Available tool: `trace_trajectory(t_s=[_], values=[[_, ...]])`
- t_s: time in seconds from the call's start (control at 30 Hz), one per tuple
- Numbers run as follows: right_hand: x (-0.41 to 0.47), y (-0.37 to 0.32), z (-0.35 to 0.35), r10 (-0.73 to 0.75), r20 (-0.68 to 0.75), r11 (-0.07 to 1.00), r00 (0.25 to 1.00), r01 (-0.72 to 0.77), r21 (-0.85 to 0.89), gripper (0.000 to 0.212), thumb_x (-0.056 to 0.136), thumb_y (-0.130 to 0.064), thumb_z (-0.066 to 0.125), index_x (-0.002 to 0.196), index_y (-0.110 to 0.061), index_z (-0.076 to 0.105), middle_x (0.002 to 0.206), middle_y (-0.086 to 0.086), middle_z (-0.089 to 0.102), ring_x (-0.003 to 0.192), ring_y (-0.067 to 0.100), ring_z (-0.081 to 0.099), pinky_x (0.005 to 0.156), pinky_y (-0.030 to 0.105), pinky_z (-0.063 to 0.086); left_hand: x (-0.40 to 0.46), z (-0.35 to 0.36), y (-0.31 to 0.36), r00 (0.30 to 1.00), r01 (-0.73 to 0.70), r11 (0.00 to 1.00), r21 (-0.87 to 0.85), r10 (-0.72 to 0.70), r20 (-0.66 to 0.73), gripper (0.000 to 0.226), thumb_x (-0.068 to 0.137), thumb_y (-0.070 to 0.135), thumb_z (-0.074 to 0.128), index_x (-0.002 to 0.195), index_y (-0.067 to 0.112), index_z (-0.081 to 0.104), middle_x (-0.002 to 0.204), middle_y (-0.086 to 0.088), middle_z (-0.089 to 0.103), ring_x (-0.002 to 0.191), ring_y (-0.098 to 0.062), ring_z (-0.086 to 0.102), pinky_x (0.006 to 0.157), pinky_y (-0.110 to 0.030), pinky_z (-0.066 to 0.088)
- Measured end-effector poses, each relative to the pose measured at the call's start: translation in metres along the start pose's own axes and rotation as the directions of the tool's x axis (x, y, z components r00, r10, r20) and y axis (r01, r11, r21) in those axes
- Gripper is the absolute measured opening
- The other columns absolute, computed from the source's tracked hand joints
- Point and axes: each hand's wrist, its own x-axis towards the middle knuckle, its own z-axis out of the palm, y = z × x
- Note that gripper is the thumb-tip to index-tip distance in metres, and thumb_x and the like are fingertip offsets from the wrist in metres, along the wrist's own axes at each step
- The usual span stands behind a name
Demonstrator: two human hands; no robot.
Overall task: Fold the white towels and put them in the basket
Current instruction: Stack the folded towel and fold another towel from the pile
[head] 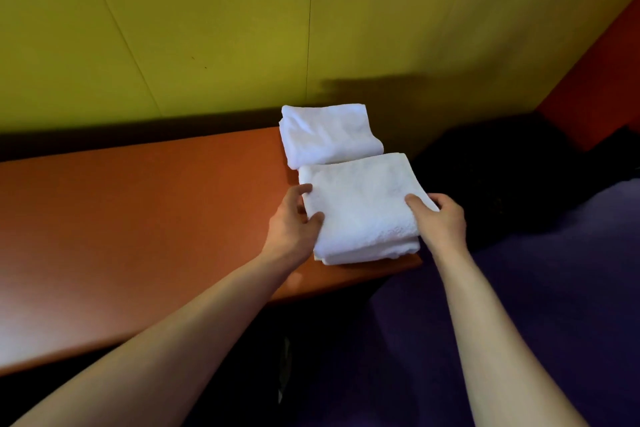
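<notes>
Bare forearms reach in from below. Left hand (292,218) grips left edge of near towel (360,210), thumb on top, fingers under. Right hand (438,220) grips its right edge likewise. Towel folded, at right end of orange worktop (138,218). Second folded towel (327,135) touching behind.

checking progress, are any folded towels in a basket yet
No, both folded towels lie on the orange table, and no basket shows.
</notes>
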Motion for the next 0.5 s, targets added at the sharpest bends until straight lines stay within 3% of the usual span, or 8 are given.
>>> trace_trajectory(t_s=[0.2, 0.33, 0.4, 0.5], values=[[-0.009, -0.005, -0.003, -0.090, -0.114, 0.996, 0.989, 0.089, -0.008, 0.025, 0.083, -0.041, 0.066, 0.104, -0.028, 0.066, 0.101, -0.004, 0.069, 0.093, 0.019, 0.065, 0.072, 0.028, 0.046, 0.009, -0.004, 0.003, 0.986, -0.161, 0.987, -0.001, 0.161, -0.054, 0.033, 0.099, 0.025, 0.060, 0.126, 0.042, 0.052, 0.121, 0.010, 0.061, 0.099, -0.010, 0.065, 0.070, -0.029, 0.061], [-0.028, 0.000, 0.005, -0.129, -0.105, 0.974, 0.986, 0.106, -0.199, 0.039, 0.091, -0.041, 0.061, 0.124, -0.021, 0.058, 0.118, 0.007, 0.062, 0.108, 0.028, 0.059, 0.083, 0.037, 0.048, 0.005, -0.004, -0.006, 0.989, -0.138, 0.962, 0.237, 0.123, 0.075, 0.039, 0.102, 0.028, 0.053, 0.141, 0.029, 0.050, 0.129, -0.007, 0.056, 0.106, -0.025, 0.061, 0.092, -0.038, 0.053], [-0.036, 0.000, 0.005, -0.292, -0.161, 0.923, 0.943, 0.233, -0.306, 0.041, 0.093, -0.037, 0.061, 0.131, -0.022, 0.055, 0.124, 0.010, 0.057, 0.112, 0.031, 0.054, 0.093, 0.044, 0.045, -0.001, -0.007, -0.012, 0.981, -0.169, 0.938, 0.302, 0.130, 0.145, 0.045, 0.105, 0.034, 0.046, 0.149, 0.028, 0.044, 0.143, -0.010, 0.043, 0.123, -0.029, 0.053, 0.104, -0.035, 0.043], [-0.047, -0.007, 0.007, -0.506, -0.218, 0.812, 0.835, 0.375, -0.448, 0.038, 0.094, -0.032, 0.061, 0.131, -0.025, 0.059, 0.127, 0.005, 0.056, 0.114, 0.028, 0.050, 0.095, 0.046, 0.039, -0.010, -0.015, -0.015, 0.968, -0.228, 0.896, 0.382, 0.169, 0.184, 0.047, 0.106, 0.039, 0.042, 0.152, 0.030, 0.040, 0.155, -0.006, 0.030, 0.138, -0.031, 0.038, 0.114, -0.042, 0.034]])
